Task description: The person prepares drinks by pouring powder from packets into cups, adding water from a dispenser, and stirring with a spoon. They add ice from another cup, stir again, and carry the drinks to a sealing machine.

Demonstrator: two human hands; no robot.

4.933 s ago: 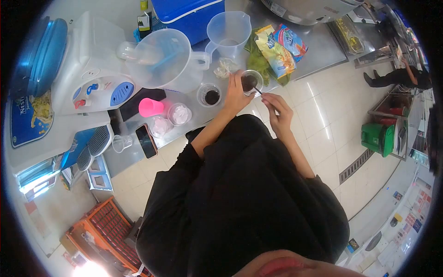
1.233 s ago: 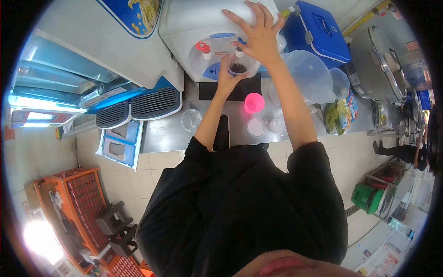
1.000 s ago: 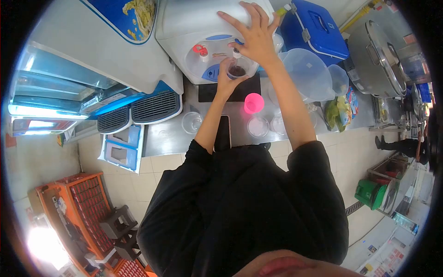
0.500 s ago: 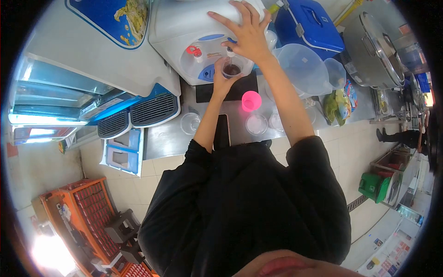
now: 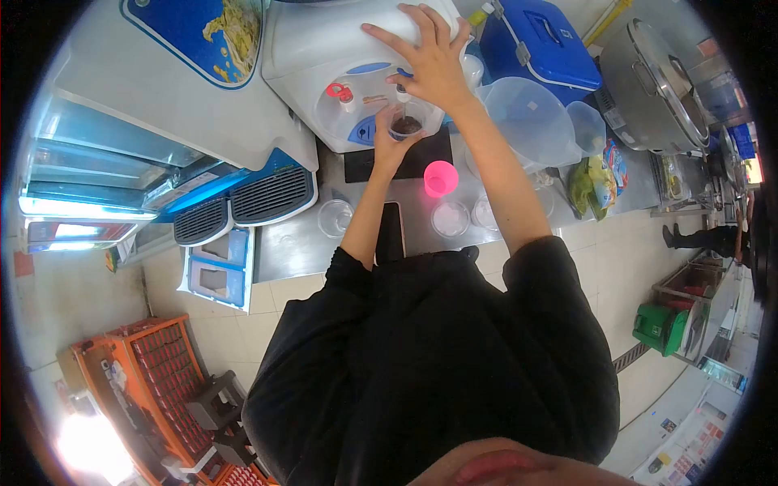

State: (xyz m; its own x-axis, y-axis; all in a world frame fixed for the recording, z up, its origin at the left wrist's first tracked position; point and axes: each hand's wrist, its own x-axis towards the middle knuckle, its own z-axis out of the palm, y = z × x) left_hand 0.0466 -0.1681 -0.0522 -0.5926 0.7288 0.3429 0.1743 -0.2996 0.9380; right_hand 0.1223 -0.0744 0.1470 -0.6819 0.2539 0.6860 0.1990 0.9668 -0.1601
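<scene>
My left hand (image 5: pixel 392 147) is wrapped round a clear plastic cup (image 5: pixel 406 126) with dark contents. The cup is directly under the right-hand tap (image 5: pixel 403 94) of a white water dispenser (image 5: pixel 324 49). My right hand (image 5: pixel 438 69) lies with spread fingers on the dispenser's top front edge, its thumb at the blue lever of that tap. Left of it is a second tap with a red lever (image 5: pixel 335 91). A pink cup (image 5: pixel 441 179) stands on the steel counter (image 5: pixel 284 247) just in front of the dispenser.
Clear cups (image 5: pixel 335 218) and lidded white tubs (image 5: pixel 450 219) stand near the counter's front edge, beside a dark phone (image 5: pixel 391 231). To the right are a large translucent jug (image 5: pixel 527 121), a blue cooler box (image 5: pixel 543 49), a green packet (image 5: pixel 585 190) and a big metal pot (image 5: pixel 640 89).
The contents of the cup look slightly different at the surface, with dark bits showing. Both hands keep nearly the same positions, and the view has shifted very slightly.
</scene>
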